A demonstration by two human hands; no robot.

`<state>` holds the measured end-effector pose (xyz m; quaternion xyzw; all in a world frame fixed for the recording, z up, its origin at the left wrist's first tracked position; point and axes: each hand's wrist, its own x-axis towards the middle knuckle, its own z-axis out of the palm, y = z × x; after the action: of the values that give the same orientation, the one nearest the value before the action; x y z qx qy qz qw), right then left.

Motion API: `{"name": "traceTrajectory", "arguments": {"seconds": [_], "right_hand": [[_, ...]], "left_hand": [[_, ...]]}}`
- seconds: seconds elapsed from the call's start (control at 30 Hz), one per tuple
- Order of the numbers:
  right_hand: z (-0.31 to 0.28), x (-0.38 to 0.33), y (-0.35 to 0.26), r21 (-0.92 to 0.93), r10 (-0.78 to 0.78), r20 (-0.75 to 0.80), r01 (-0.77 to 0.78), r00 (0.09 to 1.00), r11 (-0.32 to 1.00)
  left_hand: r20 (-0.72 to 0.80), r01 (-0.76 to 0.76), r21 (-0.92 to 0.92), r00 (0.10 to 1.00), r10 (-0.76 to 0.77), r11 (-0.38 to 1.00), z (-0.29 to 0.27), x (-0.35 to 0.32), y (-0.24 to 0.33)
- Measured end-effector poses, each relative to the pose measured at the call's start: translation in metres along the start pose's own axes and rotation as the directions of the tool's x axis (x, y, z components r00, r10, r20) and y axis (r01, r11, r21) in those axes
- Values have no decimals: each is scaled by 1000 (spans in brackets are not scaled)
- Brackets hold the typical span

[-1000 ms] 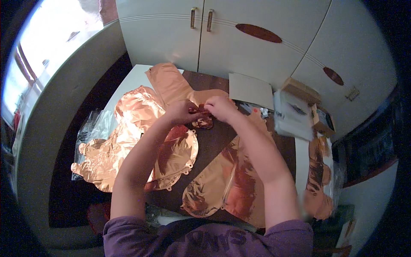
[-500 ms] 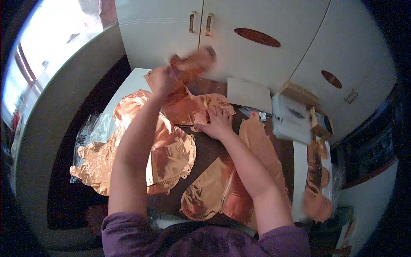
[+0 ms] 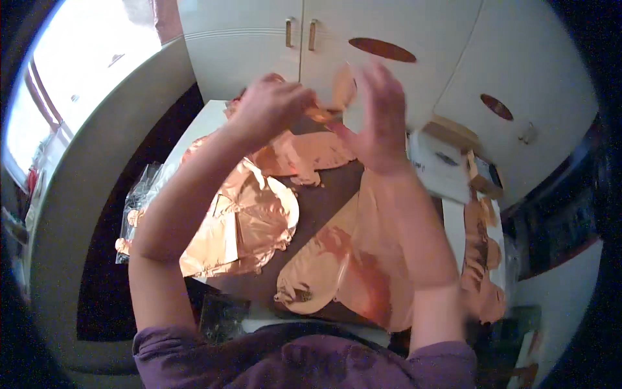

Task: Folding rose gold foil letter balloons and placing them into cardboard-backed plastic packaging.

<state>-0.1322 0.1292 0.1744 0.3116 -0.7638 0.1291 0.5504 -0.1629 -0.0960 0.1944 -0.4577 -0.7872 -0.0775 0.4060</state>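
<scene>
My left hand (image 3: 275,104) is raised over the far side of the table, its fingers closed on a copper-coloured foil balloon (image 3: 343,89), flat and folded. Facing it is my right hand (image 3: 381,120), slightly blurred, with fingers stretched up and thumb apart, close by the held foil. Whether the thumb touches that foil I cannot tell. Below both hands lies another flat copper balloon (image 3: 324,150). A shiny, crumpled heap of foil balloons (image 3: 259,223) is beside my left forearm. More flat balloons (image 3: 314,275) spread under and beside my right forearm.
White cupboard doors (image 3: 246,52) stand behind the dark-topped table (image 3: 324,201). At the right are a white box (image 3: 440,168), a small cardboard box (image 3: 484,174) and more copper foil (image 3: 476,259). Clear plastic wrapping (image 3: 139,194) lies at the left edge, near a bright window (image 3: 97,58).
My right hand has lifted off the balloon on the table and risen beside the left. My left hand has moved a little right with the held foil. The balloon beneath has shifted.
</scene>
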Motion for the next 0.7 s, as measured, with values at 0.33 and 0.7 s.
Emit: {"name": "traceTrajectory", "arguments": {"seconds": [0.33, 0.7], "right_hand": [[18, -41, 51, 132, 611, 475, -738, 633, 662], [-49, 16, 12, 0, 674, 459, -759, 579, 651]], "left_hand": [[-24, 157, -135, 987, -162, 978, 60, -117, 76], [103, 779, 121, 607, -788, 615, 139, -179, -82]]}}
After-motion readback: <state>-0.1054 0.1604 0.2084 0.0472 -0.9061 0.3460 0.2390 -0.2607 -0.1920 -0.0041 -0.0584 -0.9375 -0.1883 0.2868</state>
